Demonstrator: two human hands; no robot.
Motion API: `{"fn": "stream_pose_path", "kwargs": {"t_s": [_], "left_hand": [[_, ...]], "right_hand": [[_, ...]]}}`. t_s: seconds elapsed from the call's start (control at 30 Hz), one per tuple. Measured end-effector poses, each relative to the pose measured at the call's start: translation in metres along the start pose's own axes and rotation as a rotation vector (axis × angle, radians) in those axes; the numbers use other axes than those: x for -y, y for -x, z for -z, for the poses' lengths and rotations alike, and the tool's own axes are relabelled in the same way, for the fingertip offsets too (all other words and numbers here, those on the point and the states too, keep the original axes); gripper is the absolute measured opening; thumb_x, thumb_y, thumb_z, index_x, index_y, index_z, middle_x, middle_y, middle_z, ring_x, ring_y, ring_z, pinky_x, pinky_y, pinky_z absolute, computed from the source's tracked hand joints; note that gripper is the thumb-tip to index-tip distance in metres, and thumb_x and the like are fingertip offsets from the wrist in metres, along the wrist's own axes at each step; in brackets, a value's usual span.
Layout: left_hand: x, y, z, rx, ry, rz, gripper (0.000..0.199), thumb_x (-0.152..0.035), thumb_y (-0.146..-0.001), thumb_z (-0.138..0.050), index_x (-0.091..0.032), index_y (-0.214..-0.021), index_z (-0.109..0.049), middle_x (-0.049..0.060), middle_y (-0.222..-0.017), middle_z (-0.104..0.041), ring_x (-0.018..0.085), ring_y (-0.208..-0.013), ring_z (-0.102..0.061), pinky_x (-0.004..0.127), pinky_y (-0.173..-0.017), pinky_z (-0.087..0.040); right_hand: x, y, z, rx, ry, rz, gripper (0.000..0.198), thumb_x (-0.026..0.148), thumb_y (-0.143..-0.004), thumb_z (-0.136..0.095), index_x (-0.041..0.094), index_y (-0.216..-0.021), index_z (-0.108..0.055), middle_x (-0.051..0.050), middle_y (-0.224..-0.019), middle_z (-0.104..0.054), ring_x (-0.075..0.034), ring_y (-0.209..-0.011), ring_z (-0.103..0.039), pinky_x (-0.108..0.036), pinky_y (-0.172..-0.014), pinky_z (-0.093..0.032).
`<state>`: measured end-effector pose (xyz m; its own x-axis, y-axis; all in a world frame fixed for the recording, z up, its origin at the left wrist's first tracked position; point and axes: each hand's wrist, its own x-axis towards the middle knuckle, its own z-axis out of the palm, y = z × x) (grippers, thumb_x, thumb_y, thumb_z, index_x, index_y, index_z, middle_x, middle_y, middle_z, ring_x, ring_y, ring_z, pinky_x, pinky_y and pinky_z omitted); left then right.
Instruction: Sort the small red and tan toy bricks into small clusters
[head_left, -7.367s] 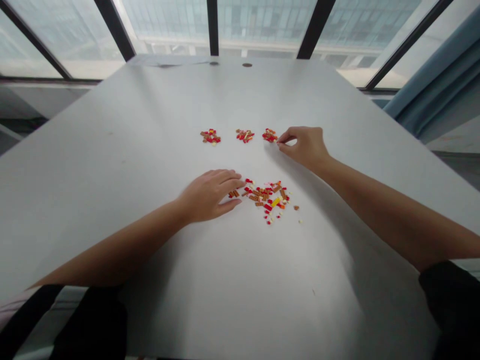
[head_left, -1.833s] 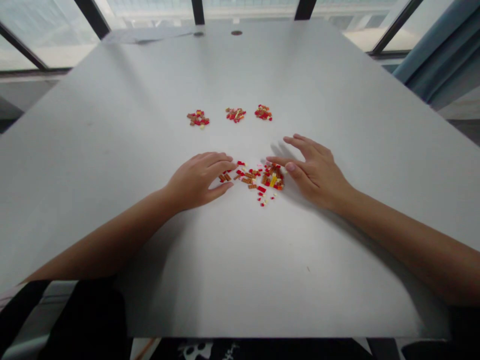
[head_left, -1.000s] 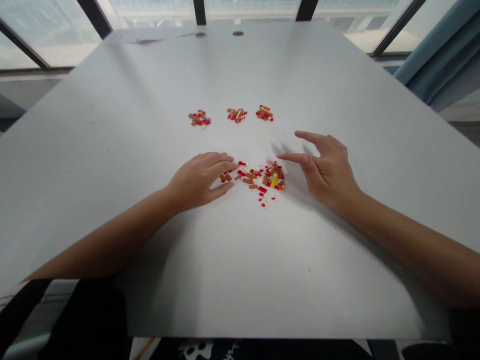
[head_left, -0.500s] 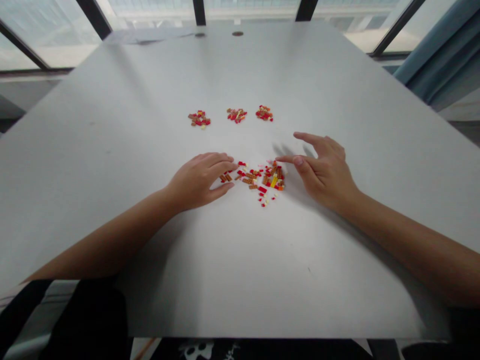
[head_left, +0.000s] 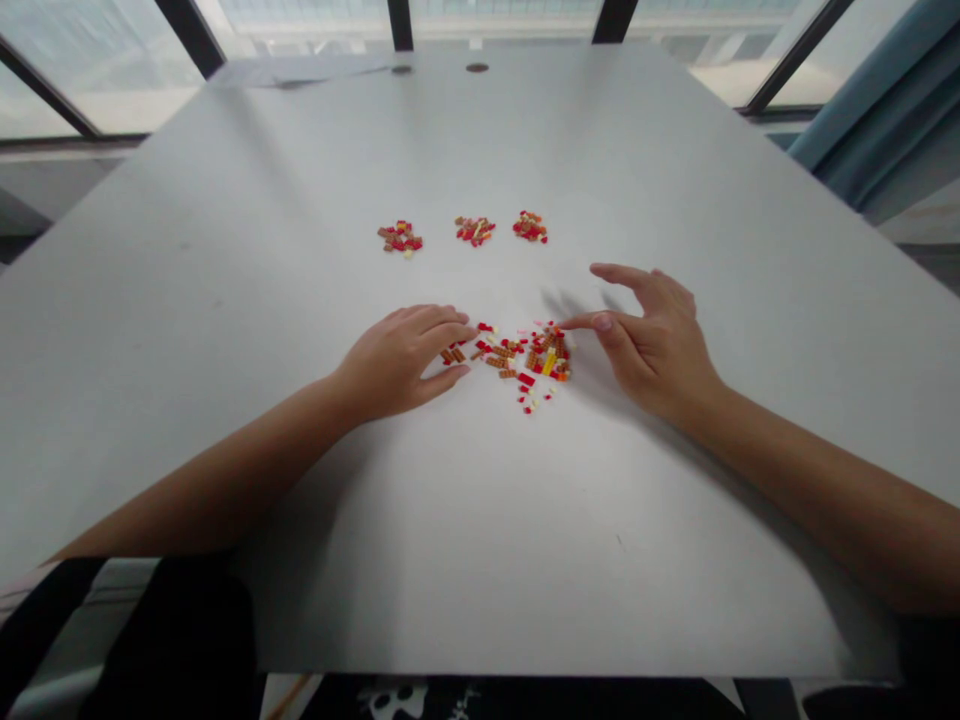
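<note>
There are two hands, three small piles of bricks, one larger pile, one table, two dark round spots and one curtain; single bricks are too small for counting.

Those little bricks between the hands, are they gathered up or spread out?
Spread out: white table shows between many of the bricks, though they crowd closer beside the right hand.
</note>
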<state>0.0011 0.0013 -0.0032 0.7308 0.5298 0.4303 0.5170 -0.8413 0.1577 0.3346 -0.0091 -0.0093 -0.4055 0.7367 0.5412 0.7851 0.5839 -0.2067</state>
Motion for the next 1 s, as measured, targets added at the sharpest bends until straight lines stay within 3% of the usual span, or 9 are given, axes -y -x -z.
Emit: {"fn": "stream_pose_path", "kwargs": {"t_s": [0.17,0.6,0.87,1.0], "left_hand": [[0.0004,0.0002,-0.0003,-0.008,-0.002,-0.012,0.032,-0.033,-0.106,-0.057,-0.015,-0.13,-0.069,0.017,-0.131,-0.076,0.031,-0.128,-0.071,0.048,-0.109,-0.057],[0.0008,0.0008,-0.0016,-0.004,-0.017,0.002,0.033,-0.035,-0.106,-0.056,-0.017,-0.13,-0.069,0.015,-0.131,-0.076,0.029,-0.129,-0.07,0.046,-0.11,-0.057],[-0.0007,-0.0001,0.0002,0.02,-0.008,0.029,0.032,-0.034,-0.105,-0.057,-0.018,-0.13,-0.069,0.015,-0.132,-0.076,0.029,-0.13,-0.07,0.046,-0.111,-0.057],[-0.0013,-0.0008,0.001,0.029,-0.005,0.035,0.033,-0.034,-0.105,-0.057,-0.017,-0.13,-0.069,0.015,-0.133,-0.076,0.029,-0.131,-0.069,0.047,-0.111,-0.056]], "right_hand": [[0.0009,0.0002,-0.0004,0.009,0.027,-0.025,0.054,0.053,-0.112,-0.033,0.035,-0.102,-0.083,-0.009,-0.15,-0.066,-0.036,-0.136,-0.062,-0.074,-0.12,-0.036],[0.0012,-0.002,-0.0013,0.046,0.056,-0.085,0.067,0.058,-0.112,-0.024,0.027,-0.107,-0.084,-0.014,-0.148,-0.067,-0.036,-0.132,-0.063,-0.069,-0.119,-0.038],[-0.0053,0.0002,-0.0015,0.022,-0.022,-0.056,0.052,0.056,-0.11,-0.036,0.033,-0.109,-0.083,-0.011,-0.149,-0.067,-0.039,-0.132,-0.063,-0.074,-0.119,-0.036],[-0.0038,-0.0005,0.0016,0.041,-0.049,-0.033,0.05,0.055,-0.11,-0.036,0.037,-0.121,-0.081,-0.01,-0.151,-0.065,-0.04,-0.136,-0.061,-0.072,-0.118,-0.04]]}}
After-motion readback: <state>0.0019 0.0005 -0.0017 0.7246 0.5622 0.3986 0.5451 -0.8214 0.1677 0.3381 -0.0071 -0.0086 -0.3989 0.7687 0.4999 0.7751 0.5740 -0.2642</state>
